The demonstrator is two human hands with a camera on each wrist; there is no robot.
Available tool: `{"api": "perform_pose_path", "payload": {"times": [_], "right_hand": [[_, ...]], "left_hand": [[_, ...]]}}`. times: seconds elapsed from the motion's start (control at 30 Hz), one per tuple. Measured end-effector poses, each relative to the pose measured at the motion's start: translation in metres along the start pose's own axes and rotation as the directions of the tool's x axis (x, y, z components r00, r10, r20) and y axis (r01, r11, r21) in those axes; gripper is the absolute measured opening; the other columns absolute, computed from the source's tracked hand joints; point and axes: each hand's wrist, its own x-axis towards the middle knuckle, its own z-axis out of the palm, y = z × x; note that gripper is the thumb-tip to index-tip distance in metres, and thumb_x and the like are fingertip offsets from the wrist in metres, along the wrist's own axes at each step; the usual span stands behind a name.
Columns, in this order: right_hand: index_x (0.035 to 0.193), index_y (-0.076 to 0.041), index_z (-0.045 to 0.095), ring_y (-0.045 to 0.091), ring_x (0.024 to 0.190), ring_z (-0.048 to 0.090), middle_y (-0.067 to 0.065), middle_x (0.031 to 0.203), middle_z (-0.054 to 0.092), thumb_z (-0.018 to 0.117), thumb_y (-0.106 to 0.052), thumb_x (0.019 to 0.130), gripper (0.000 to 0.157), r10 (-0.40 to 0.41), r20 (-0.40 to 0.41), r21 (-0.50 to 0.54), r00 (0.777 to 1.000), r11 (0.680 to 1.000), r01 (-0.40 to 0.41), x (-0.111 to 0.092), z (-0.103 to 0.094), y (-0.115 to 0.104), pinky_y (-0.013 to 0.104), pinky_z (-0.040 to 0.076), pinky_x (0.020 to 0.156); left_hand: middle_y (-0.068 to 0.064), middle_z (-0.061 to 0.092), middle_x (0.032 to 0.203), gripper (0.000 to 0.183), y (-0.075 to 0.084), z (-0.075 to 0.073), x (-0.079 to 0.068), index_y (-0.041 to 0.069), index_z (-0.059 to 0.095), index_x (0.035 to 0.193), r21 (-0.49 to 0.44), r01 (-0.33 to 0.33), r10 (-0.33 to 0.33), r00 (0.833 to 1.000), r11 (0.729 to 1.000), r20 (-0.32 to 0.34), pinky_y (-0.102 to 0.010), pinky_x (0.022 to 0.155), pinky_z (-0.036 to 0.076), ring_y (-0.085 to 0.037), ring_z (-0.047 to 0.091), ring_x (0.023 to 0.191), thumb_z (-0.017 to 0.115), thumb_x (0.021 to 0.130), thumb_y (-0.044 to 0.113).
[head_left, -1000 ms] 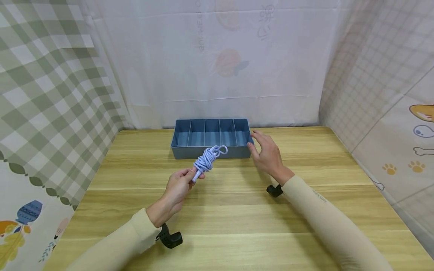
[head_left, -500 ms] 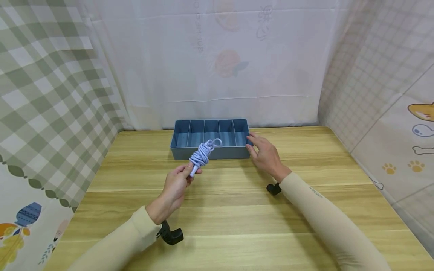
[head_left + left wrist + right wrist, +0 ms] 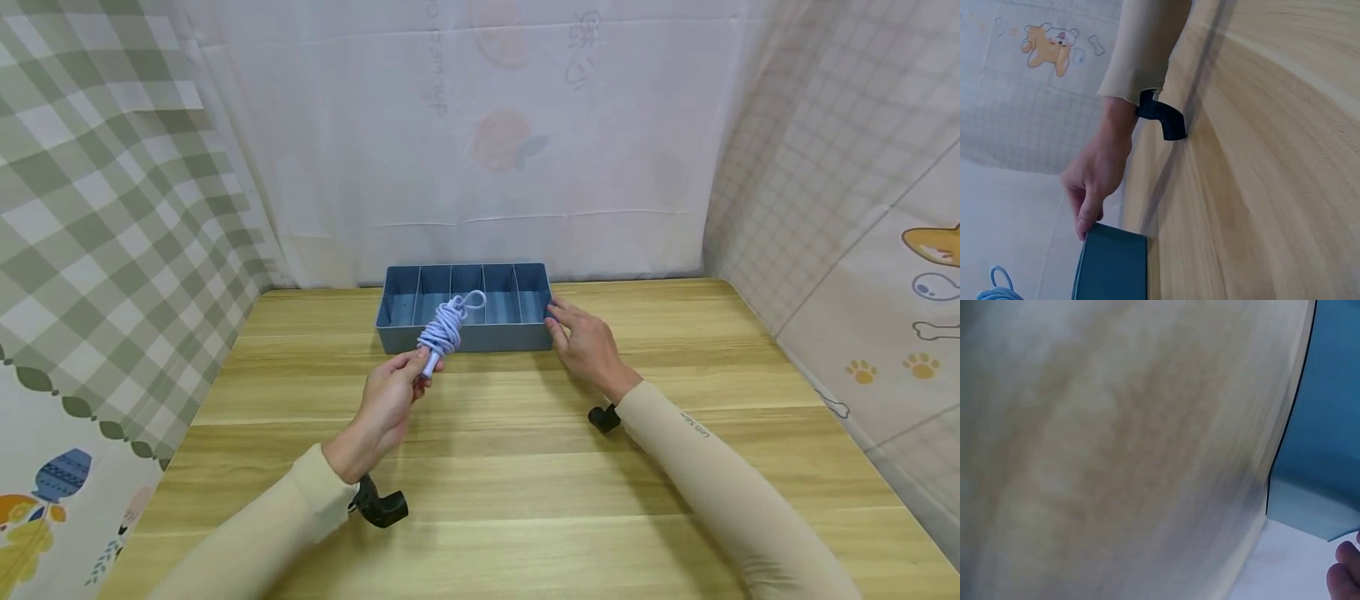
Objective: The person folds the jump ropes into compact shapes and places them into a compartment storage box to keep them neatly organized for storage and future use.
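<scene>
A bundle of pale lavender rope [image 3: 443, 326], wound round itself with a loop at its far end, hangs in the air before the blue-grey divided box [image 3: 495, 337]. By the rope's lower straight end, the left hand [image 3: 387, 398] pinches it between thumb and fingers. At the box's right front corner, the right hand [image 3: 589, 346] holds the rim with thumb and fingertips. The left wrist view shows this right hand [image 3: 1096, 172] on the box corner, plus part of the rope's loop [image 3: 1001, 275]. Only some right fingertips [image 3: 1342, 578] enter the right wrist view.
The box has several upright compartments and stands at the back of the wooden table [image 3: 495, 500], near a white cloth backdrop [image 3: 337, 150]. Patterned cloths hang at both sides. Each wrist carries a black camera mount [image 3: 381, 505].
My left hand has moved the rope slightly forward and left, so its loop now overlaps the box's compartments in view. The right hand's fingers have settled closer on the box's corner.
</scene>
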Motion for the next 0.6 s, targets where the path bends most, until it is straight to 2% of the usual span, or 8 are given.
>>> {"api": "perform_pose_path", "payload": {"times": [0.23,0.4,0.6], "right_hand": [[0.132,0.003,0.066,0.036,0.127,0.06,0.016,0.141,0.06,0.06,-0.02,0.104,0.037,0.01,0.011,-0.007,1.0,1.0,-0.01,0.0,0.0,-0.001,0.054,0.05,0.101],[0.132,0.003,0.066,0.036,0.126,0.06,0.014,0.142,0.059,0.06,-0.019,0.104,0.036,0.016,0.01,-0.004,1.0,1.0,-0.016,-0.001,0.0,-0.001,0.055,0.051,0.1],[0.131,0.004,0.066,0.036,0.126,0.06,0.015,0.141,0.06,0.061,-0.019,0.103,0.036,0.012,0.004,-0.012,1.0,1.0,-0.012,0.0,-0.001,-0.002,0.055,0.05,0.1]], "left_hand": [[0.0,0.071,0.088,0.032,0.009,0.003,0.006,-0.006,0.066,0.125,-0.061,-0.015,0.013,1.0,0.998,-0.028,-0.021,0.066,0.043,-0.011,0.058,0.074,0.062,0.105,0.019],[0.0,0.067,0.086,0.032,0.017,0.004,0.011,-0.005,0.068,0.124,-0.052,-0.019,0.016,0.998,0.998,-0.06,-0.022,0.069,0.046,-0.012,0.061,0.074,0.065,0.103,0.019],[0.0,0.064,0.084,0.033,0.028,0.004,0.019,-0.004,0.068,0.125,-0.058,-0.025,0.021,0.997,0.998,-0.069,-0.023,0.072,0.051,-0.011,0.063,0.074,0.065,0.103,0.021]]}}
